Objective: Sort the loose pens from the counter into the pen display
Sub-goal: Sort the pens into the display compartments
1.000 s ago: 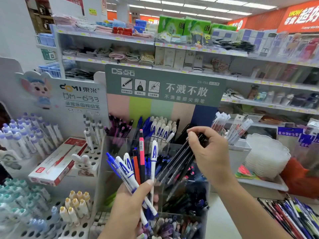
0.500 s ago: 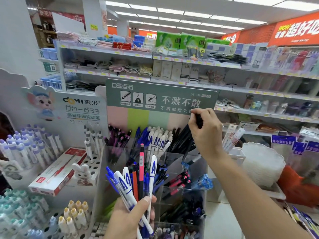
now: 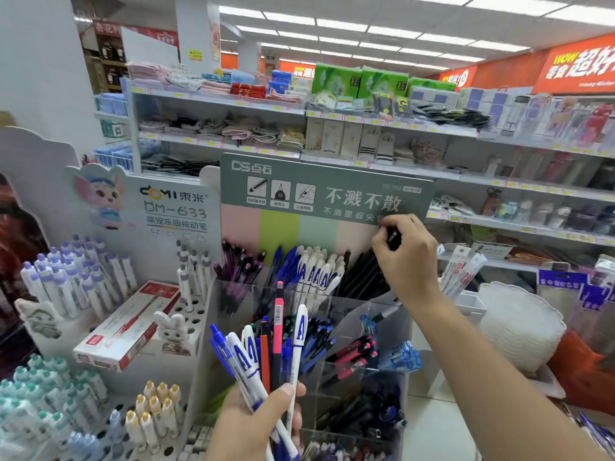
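My left hand (image 3: 256, 424) grips a fan of mixed pens (image 3: 266, 354): blue ones, white ones marked A, one orange, one pink. It is low, in front of the clear acrylic pen display (image 3: 352, 307). My right hand (image 3: 404, 257) is raised at the display's back right and grips the top ends of a bunch of black pens (image 3: 362, 274), whose lower ends reach down into the back row beside the white pens (image 3: 319, 274). That back row also holds purple pens (image 3: 239, 264) and blue pens (image 3: 286, 261). Lower compartments hold pink-and-black and blue pens.
A green sign board (image 3: 326, 191) rises behind the display. To the left stand a white pegboard stand with capped pens (image 3: 66, 284) and a red-and-white pen box (image 3: 129, 324). White plates (image 3: 519, 324) lie at the right. Store shelves (image 3: 366, 161) fill the background.
My right hand carried the black pens up and back from the front of the display into the back right row. The left hand sank slightly with its pens.
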